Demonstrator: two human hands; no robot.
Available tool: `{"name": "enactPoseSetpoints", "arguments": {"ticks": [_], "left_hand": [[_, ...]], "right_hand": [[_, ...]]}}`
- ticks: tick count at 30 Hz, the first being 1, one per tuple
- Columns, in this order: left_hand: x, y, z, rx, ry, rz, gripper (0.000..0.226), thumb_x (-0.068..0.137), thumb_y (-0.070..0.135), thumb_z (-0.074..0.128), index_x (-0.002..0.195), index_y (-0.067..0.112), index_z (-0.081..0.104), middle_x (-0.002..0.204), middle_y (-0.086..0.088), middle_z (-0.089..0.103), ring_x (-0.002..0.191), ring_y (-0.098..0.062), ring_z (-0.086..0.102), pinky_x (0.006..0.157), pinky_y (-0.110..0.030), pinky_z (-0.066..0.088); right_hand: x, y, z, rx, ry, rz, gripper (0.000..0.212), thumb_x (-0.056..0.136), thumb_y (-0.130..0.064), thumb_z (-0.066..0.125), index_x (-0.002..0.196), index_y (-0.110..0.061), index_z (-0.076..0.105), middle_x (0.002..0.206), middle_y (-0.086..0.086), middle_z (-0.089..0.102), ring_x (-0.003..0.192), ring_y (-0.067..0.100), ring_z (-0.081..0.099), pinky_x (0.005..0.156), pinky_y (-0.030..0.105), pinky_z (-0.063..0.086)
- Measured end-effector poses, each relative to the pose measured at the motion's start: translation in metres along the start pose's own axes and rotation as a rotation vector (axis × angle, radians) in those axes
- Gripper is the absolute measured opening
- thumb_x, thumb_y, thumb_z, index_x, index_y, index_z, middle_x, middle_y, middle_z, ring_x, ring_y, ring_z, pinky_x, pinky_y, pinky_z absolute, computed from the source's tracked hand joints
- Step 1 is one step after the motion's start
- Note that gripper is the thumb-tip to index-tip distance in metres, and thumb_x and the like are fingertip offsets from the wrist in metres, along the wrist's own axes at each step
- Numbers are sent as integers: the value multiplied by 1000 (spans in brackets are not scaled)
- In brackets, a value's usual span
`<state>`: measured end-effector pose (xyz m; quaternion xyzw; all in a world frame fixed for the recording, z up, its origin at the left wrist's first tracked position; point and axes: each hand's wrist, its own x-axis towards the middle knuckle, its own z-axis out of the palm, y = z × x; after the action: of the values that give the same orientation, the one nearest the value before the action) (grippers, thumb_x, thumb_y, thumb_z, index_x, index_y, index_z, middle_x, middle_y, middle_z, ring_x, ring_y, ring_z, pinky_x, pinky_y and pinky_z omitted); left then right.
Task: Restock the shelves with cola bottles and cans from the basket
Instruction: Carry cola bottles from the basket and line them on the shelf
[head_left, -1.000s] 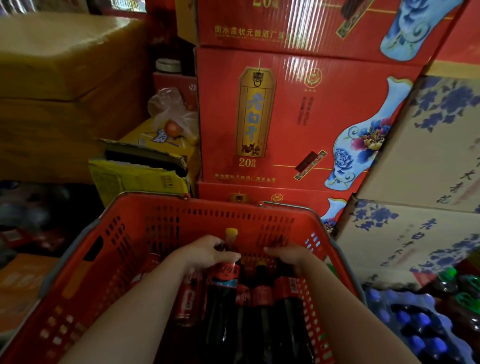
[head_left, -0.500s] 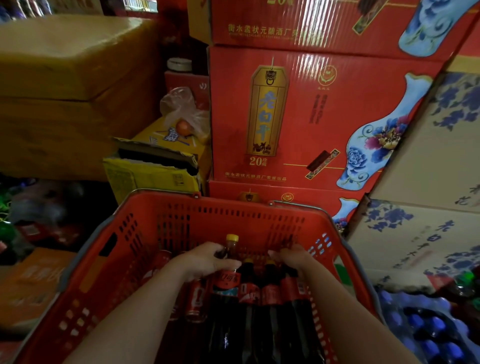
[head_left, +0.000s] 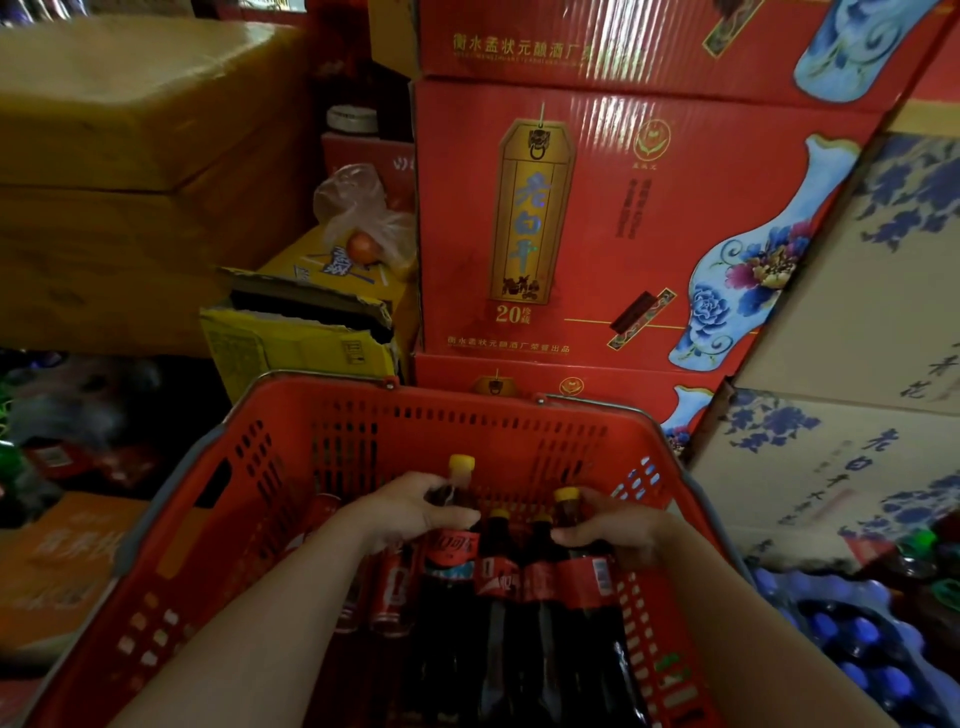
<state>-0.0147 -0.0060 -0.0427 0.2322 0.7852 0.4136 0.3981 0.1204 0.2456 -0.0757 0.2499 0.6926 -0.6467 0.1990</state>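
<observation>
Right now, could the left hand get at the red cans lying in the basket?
Probably yes, once freed. The left hand grips the leftmost cola bottle by its neck; the cans lie beside that bottle, just below its wrist, with nothing stacked on them. The right hand holds the rightmost cola bottle.

red basket (head_left: 291, 447), yellow-capped bottles (head_left: 451, 551), seemingly red-labelled

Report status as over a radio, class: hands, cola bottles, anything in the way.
Left hand grips leftmost cola bottle at neck. Right hand grips rightmost bottle at neck. Both bottles in red basket, nothing above them.
</observation>
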Motion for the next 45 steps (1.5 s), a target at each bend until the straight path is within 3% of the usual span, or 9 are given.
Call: {"name": "enactPoseSetpoints", "arguments": {"ticks": [5, 9, 12, 18, 22, 26, 30, 36, 45], "left_hand": [[1, 2, -1, -5, -25, 7, 58, 76, 38, 78, 127, 18, 58, 119, 14, 55, 127, -15, 48, 102, -30, 39], [-4, 8, 0, -12, -24, 28, 65, 75, 38, 79, 132, 17, 54, 125, 12, 46, 121, -10, 44, 98, -26, 35], [-7, 9, -2, -50, -33, 61, 75, 57, 50, 83, 123, 19, 63, 122, 8, 63, 114, -10, 57, 104, -32, 43], [-11, 20, -9, -139, -19, 110, 63, 51, 47, 89, 106, 24, 70, 107, 4, 73, 106, -13, 65, 96, -30, 48], [-19, 34, -15, -182, -5, 154, 42, 66, 26, 84, 105, 20, 72, 101, 3, 76, 102, -14, 68, 89, -25, 51], [-34, 49, -25, -258, 78, 221, 23, 79, 8, 73, 98, 20, 71, 88, 6, 76, 84, -6, 70, 68, -14, 51], [-53, 58, -38, -340, 208, 278, 27, 82, 9, 71, 106, 21, 67, 100, 4, 72, 94, -10, 65, 73, -17, 48], [-79, 64, -44, -472, 402, 357, 47, 61, 25, 87, 105, 19, 72, 108, -7, 72, 102, -24, 67, 91, -36, 52], [-157, 87, -42, -565, 714, 445, 31, 69, 19, 74, 99, 20, 72, 95, -3, 73, 85, -18, 69, 77, -28, 56]], "right_hand": [[-10, -6, 2, -188, -15, -7, 102, 44, -33, 96, 132, -39, 44, 139, -7, 50, 129, 21, 46, 110, 42, 39], [-21, -13, 15, -456, -7, -3, 99, 49, -38, 91, 131, -46, 36, 145, -7, 41, 134, 21, 38, 111, 40, 36], [-34, -20, 23, -448, 21, -41, 92, 60, -30, 89, 135, -42, 37, 141, -9, 39, 133, 17, 36, 109, 33, 37], [-56, -33, 20, -223, 74, -203, 70, 66, -17, 87, 120, -41, 50, 127, -9, 56, 114, 11, 56, 75, 24, 51], [-65, -51, 14, -72, 108, -317, 56, 73, -12, 81, 124, -19, 57, 98, -10, 72, 83, 1, 68, 59, 17, 49], [-70, -76, 22, 50, 123, -487, 40, 78, -3, 74, 113, -18, 65, 90, -7, 71, 80, 5, 64, 64, 18, 47], [-68, -95, 33, 125, 68, -600, 48, 71, -8, 78, 117, -12, 64, 103, 7, 70, 90, 18, 67, 75, 24, 54], [-64, -104, 42, 173, 1, -694, 27, 75, -5, 71, 99, -18, 68, 83, -8, 74, 76, 6, 69, 63, 19, 53], [-76, -170, 98, 113, -363, -868, 38, 62, -19, 79, 99, -17, 71, 90, -6, 73, 81, 7, 66, 71, 21, 53]]}}
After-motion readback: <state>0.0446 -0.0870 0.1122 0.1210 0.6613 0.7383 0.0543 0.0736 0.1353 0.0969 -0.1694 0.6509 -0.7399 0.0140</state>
